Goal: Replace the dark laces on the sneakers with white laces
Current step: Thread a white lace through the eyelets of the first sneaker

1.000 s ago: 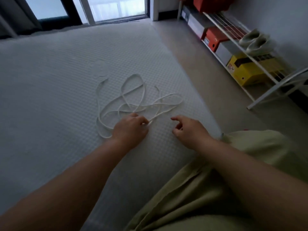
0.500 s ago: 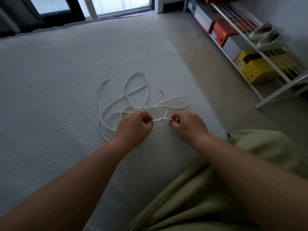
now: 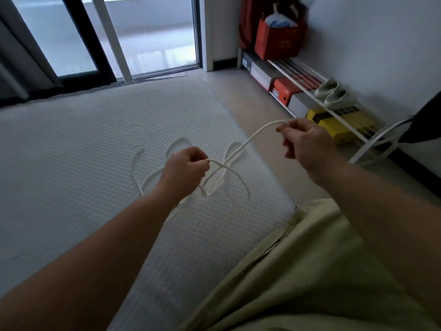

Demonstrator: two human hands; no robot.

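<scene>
The left hand [image 3: 185, 169] and right hand [image 3: 304, 142] are each pinching the white lace [image 3: 250, 139], lifting a stretch of it off the mattress [image 3: 71, 163] while the rest is lying looped there. This looks like untangling before threading. Next, finding a free end is likely needed; no sneakers to relace are showing. At far right, a red bag [image 3: 279, 41] is holding something pale.
</scene>
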